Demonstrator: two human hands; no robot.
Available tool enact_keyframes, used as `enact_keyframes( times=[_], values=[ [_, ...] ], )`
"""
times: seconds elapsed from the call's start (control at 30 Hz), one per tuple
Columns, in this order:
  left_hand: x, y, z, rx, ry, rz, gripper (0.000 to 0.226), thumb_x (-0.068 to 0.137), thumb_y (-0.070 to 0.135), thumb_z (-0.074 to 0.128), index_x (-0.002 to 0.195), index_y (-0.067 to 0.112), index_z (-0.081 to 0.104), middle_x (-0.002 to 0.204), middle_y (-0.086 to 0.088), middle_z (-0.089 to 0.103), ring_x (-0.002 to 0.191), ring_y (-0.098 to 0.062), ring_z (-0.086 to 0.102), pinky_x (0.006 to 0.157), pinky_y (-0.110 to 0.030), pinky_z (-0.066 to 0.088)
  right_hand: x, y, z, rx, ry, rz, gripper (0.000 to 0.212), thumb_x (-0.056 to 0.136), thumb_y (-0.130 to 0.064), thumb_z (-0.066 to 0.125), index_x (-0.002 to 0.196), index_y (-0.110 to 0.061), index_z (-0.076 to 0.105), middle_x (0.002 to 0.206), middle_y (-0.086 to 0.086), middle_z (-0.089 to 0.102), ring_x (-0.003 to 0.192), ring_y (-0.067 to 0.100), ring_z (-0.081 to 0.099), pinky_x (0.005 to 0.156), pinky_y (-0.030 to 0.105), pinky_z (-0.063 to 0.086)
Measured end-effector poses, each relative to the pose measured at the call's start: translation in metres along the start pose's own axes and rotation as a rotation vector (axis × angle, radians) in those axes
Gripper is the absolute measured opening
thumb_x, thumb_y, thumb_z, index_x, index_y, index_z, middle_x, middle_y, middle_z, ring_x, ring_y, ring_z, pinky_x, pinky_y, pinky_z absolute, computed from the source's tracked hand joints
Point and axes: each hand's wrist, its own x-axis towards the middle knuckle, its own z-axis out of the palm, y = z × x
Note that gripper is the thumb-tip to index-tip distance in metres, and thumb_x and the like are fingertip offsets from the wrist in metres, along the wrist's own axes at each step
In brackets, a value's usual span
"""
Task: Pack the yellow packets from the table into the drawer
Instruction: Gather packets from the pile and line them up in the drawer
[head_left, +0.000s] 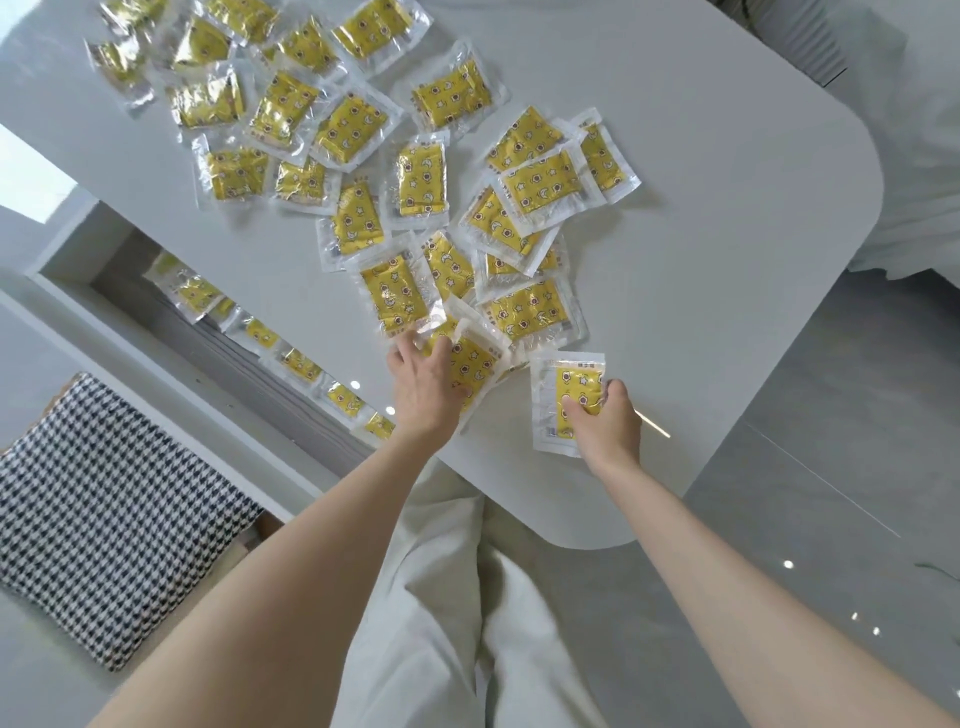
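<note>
The white table (701, 218) is bare at its right and near rounded edge. Yellow packets (415, 179) crowd its far left; more lie in the open drawer (218, 332) left. The left hand (423, 387) pinches one packet (470, 364) from the pile's near edge; the right hand (608, 415) grasps a separate packet (566, 400).

The packets (422, 179) are yellow inside clear wrap, printed with dark brown flowers and pale stars and moons, and the one in the right hand (608, 421) shows the same print. The table (701, 234) is plain glossy white, and the drawer (156, 332) looks white with a grey inside, though the shade there is hard to judge. The cushion (104, 519) is black-and-white houndstooth, the trousers (467, 597) off-white, the floor (805, 467) pale grey.
</note>
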Motion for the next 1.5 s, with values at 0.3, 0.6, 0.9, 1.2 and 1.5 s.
enact_keyframes(
  times=[0.3,0.6,0.9,1.2,1.5],
  values=[
    [-0.019,0.001,0.0,0.01,0.061,0.011,0.042,0.082,0.024,0.064,0.119,0.019,0.045,0.11,-0.004,0.06,0.103,-0.025,0.043,0.08,-0.032,0.022,-0.015,0.005,-0.002,0.079,-0.024,-0.064,0.018,0.09,-0.019,0.062,0.092,-0.014,0.045,0.073,-0.013,0.045,0.069,0.012,0.05,0.053,0.022,0.036],
    [-0.057,-0.024,-0.05,-0.587,0.052,-0.067,0.03,0.088,0.025,0.065,0.102,0.015,0.039,0.101,0.001,0.056,0.079,-0.02,0.051,0.069,-0.033,0.046,-0.05,-0.018,-0.004,0.253,-0.148,-0.069,0.024,0.087,-0.025,0.062,0.093,-0.007,0.047,0.084,0.005,0.047,0.075,0.02,0.048,0.069,0.033,0.042],
    [-0.115,-0.108,-0.122,-0.744,0.19,-0.181,0.044,0.082,0.039,0.07,0.115,0.021,0.048,0.122,0.003,0.058,0.11,-0.019,0.058,0.099,-0.048,0.046,-0.108,-0.058,0.028,0.368,-0.416,-0.053,0.019,0.09,-0.015,0.063,0.108,-0.009,0.061,0.099,0.002,0.069,0.085,0.013,0.066,0.064,0.017,0.053],
    [-0.121,-0.216,-0.164,-0.814,0.259,-0.298,0.043,0.086,0.021,0.067,0.123,0.013,0.045,0.109,0.004,0.056,0.097,-0.014,0.059,0.079,-0.023,0.049,-0.164,-0.077,0.122,0.401,-0.562,0.106,0.026,0.091,-0.009,0.061,0.116,-0.012,0.056,0.105,0.005,0.069,0.102,0.024,0.067,0.092,0.045,0.053],
    [-0.058,-0.285,-0.166,-0.701,0.037,-0.258,0.059,0.083,0.023,0.07,0.132,0.014,0.039,0.128,-0.005,0.055,0.096,-0.017,0.062,0.081,-0.034,0.055,-0.168,-0.069,0.232,0.682,-0.466,0.501,0.065,0.083,-0.013,0.072,0.139,-0.023,0.04,0.133,0.008,0.056,0.102,0.024,0.062,0.08,0.039,0.055]
  ],
)
